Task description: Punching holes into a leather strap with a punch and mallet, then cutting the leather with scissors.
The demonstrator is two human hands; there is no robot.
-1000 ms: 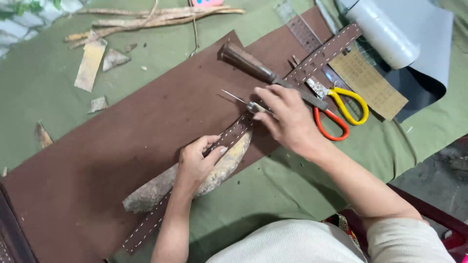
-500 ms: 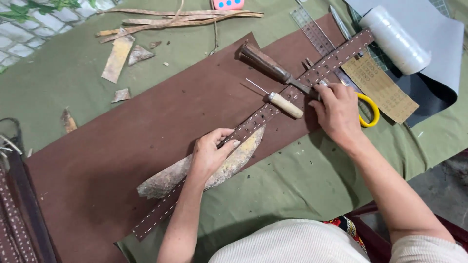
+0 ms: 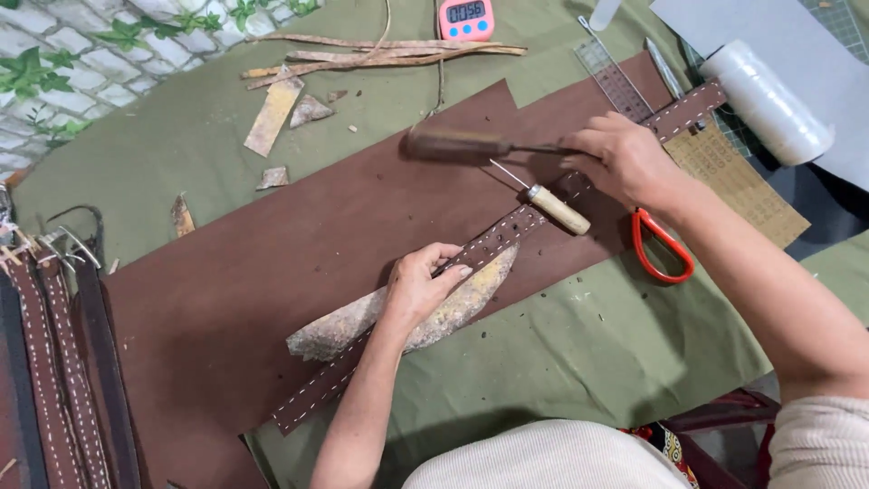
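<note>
A long brown leather strap (image 3: 493, 243) with white stitching and punched holes runs diagonally across a large brown leather sheet (image 3: 272, 235). My left hand (image 3: 421, 288) presses down on the strap over a rough, flat, stone-like slab (image 3: 344, 328) lying under it. My right hand (image 3: 625, 161) is closed on the metal end of a tool with a dark wooden handle (image 3: 453, 145), which is lifted and blurred. An awl with a pale wooden handle (image 3: 554, 208) lies on the strap between my hands.
Red-handled scissors (image 3: 661, 249) lie right of the strap, under my right forearm. A clear ruler (image 3: 614, 80), a white thread spool (image 3: 768, 100), a pink digital timer (image 3: 465, 18), leather scraps (image 3: 272, 116) and thin strips (image 3: 380, 52) lie on the green cloth. More stitched straps (image 3: 54, 362) lie at left.
My right hand put down the awl, reached to the upper right and took up the dark-handled tool, now lifted off the sheet. My left hand has stayed on the strap.
</note>
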